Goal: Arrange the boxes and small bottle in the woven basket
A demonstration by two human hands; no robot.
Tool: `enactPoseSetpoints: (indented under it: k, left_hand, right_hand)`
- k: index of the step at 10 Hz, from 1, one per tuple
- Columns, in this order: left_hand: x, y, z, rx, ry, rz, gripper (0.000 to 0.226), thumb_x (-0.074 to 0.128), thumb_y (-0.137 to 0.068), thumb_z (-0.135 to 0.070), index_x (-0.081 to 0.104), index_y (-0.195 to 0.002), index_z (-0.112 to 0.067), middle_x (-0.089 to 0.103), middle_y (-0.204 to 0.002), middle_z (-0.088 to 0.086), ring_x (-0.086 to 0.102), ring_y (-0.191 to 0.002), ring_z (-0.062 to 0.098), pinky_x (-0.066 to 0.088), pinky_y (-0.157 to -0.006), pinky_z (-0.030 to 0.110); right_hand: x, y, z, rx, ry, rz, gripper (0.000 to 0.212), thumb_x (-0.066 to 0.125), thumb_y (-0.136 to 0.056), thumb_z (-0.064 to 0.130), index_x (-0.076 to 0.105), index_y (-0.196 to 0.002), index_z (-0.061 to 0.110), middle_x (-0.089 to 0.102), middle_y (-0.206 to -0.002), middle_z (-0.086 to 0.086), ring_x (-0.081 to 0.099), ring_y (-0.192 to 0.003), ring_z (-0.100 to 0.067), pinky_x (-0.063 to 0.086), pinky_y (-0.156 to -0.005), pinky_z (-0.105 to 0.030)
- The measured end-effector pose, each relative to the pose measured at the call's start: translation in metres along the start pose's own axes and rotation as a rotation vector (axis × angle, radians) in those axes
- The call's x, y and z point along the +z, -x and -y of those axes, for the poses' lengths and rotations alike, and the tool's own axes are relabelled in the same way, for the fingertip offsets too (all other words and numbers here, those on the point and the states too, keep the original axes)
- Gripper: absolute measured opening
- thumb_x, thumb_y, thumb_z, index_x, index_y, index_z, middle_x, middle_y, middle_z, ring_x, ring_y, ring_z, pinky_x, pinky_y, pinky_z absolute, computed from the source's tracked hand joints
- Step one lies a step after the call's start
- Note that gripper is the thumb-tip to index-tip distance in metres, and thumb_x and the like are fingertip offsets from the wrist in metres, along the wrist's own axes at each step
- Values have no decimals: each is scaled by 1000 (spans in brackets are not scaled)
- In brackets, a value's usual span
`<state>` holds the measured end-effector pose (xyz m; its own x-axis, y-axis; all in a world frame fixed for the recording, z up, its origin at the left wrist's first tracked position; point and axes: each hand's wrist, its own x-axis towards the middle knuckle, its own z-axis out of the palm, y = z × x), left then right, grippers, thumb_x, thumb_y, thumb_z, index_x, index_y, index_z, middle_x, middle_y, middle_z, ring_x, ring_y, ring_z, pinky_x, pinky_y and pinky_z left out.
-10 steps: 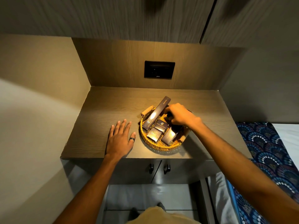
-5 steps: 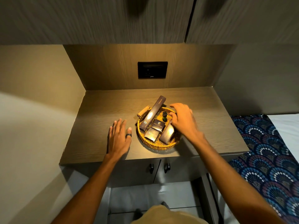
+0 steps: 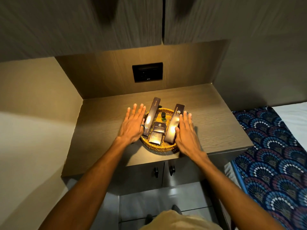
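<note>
Woven basket [image 3: 159,146] sat at frame centre on the counter [image 3: 103,130], holding boxes and a small upright bottle [image 3: 163,116]. Both long boxes [image 3: 152,117] pointed toward the frame's top. Left hand [image 3: 132,125] and right hand [image 3: 186,131] lay flat, fingers spread, empty, flanking the rim. Light, stiff cartons probably; best gripped by their long edges.

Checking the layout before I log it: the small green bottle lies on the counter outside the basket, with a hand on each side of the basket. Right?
Not quite. The head view shows the bottle standing inside the basket, between the two long boxes. The left hand and right hand do flank the basket.
</note>
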<state>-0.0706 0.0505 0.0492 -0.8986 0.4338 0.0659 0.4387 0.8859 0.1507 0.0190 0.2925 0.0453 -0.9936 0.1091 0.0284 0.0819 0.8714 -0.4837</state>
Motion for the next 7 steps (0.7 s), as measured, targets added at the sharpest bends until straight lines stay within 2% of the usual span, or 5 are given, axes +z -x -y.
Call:
enactPoseSetpoints:
  k: [2,3,4,5,7]
  left_hand:
    - [7,23,-20,-165,-53,-34,78,45,-102,-31,-2,-162,-11,-7,-170,11,-17,-155,32,-14,-125,52]
    - [9,29,-27,-234,-85,-25,82,48,-103,-36,-4,-162,-10,-9,-169,11,-18,-155,33,-15,-124,54]
    - [12,32,-34,-325,-109,1,91,49,-102,-50,-6,-162,-10,-12,-170,12,-20,-154,34,-22,-120,52]
    - [9,35,-41,-346,-123,19,95,49,-100,-56,-7,-162,-10,-12,-170,12,-20,-154,34,-24,-118,51]
    - [9,42,-37,-307,-56,-54,71,29,-107,-41,-7,-161,-12,-11,-171,13,-19,-154,29,-10,-126,54]
  right_hand:
    - [-12,-29,-21,-167,22,108,61,28,-110,29,6,-165,14,-5,-173,-2,-15,-155,-11,2,-130,-40]
    - [-17,-42,-25,-231,47,161,61,27,-110,28,5,-165,14,-5,-173,-3,-12,-159,-15,5,-132,-43]
    - [-18,-52,-29,-294,76,198,61,28,-110,26,4,-165,13,-4,-173,-5,-8,-161,-19,7,-133,-45]
    - [-21,-54,-28,-319,62,198,61,28,-110,26,5,-165,12,-3,-173,-7,-7,-161,-20,7,-133,-46]
    - [-20,-52,-26,-322,59,189,65,27,-110,40,3,-164,14,-6,-173,-6,-8,-161,-21,5,-133,-48]
